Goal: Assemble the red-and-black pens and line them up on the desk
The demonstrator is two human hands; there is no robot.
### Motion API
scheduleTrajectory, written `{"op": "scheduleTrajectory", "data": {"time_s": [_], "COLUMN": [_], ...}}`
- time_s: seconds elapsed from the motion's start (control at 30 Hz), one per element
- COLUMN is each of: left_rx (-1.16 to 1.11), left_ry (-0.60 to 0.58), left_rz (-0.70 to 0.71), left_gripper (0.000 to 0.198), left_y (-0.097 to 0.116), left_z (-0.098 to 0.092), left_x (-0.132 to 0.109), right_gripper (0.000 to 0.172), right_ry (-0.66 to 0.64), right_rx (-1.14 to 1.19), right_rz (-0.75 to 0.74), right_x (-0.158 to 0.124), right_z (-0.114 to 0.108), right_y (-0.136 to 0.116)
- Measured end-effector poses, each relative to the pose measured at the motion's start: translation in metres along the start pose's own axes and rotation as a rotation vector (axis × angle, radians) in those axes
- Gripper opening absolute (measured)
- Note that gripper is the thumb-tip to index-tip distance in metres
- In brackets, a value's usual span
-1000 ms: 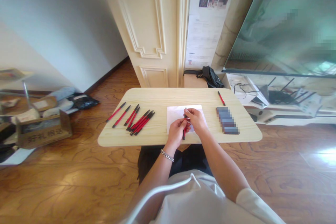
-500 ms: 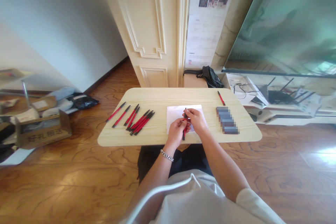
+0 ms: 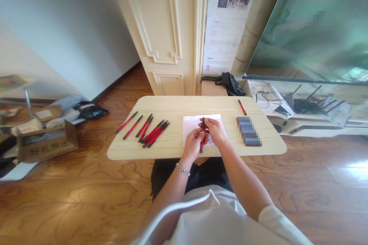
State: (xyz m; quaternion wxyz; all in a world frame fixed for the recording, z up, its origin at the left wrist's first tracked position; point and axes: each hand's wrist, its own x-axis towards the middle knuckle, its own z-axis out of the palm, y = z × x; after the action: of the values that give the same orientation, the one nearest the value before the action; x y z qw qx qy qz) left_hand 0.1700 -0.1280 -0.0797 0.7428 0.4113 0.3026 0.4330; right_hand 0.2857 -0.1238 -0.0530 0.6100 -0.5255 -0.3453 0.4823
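Note:
A red and black pen (image 3: 202, 146) is held upright in the picture, its black end pointing away from me. My left hand (image 3: 194, 142) is closed around its middle. The fingers of my right hand (image 3: 215, 130) pinch near the black upper end. Both hands are over white paper (image 3: 188, 122) on the light wooden table (image 3: 178, 103). Several similar red and black pens (image 3: 152, 134) lie on the left side of the table. One more pen (image 3: 242, 107) rests at the far right.
A flat, pixelated dark item (image 3: 249, 132) lies right of my hands. Beyond the table are a black bag (image 3: 232, 84), a screen (image 3: 313, 30) and a white cabinet with cables. An open cardboard box (image 3: 47, 147) stands on the floor to the left.
The fingers of my right hand have shifted slightly at the pen's upper end. The left hand and the pens on the table stay where they were.

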Motion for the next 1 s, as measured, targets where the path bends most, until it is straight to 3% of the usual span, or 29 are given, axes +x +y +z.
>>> {"op": "scheduleTrajectory", "data": {"time_s": [0.13,0.33,0.5,0.67,0.8,1.0], "left_rx": [0.010,-0.003,-0.002,-0.009,-0.005,-0.009], "left_ry": [-0.007,-0.019,0.001,0.004,-0.008,-0.014], "left_rz": [0.010,0.020,0.010,0.010,0.021,0.016], "left_gripper": [0.038,0.043,0.044,0.046,0.043,0.043], "left_y": [0.0002,-0.0004,0.0004,-0.0001,-0.0007,-0.0011], "left_z": [-0.0005,-0.0015,-0.0009,-0.0009,-0.0017,-0.0023], "left_x": [-0.0006,-0.0013,-0.0014,-0.0011,-0.0013,-0.0011], "right_gripper": [0.039,0.042,0.039,0.040,0.040,0.041], "right_ry": [0.066,0.001,0.048,-0.017,0.042,-0.013], "right_rx": [-0.104,-0.073,-0.154,-0.080,-0.169,-0.112], "right_rz": [-0.080,-0.023,-0.085,-0.035,-0.094,-0.043], "right_x": [0.0005,0.0005,0.0012,0.0016,0.0021,0.0023], "right_z": [-0.0008,-0.0020,-0.0030,-0.0034,-0.0037,-0.0044], "right_y": [0.0004,-0.0022,-0.0009,-0.0003,-0.0001,0.0000]}}
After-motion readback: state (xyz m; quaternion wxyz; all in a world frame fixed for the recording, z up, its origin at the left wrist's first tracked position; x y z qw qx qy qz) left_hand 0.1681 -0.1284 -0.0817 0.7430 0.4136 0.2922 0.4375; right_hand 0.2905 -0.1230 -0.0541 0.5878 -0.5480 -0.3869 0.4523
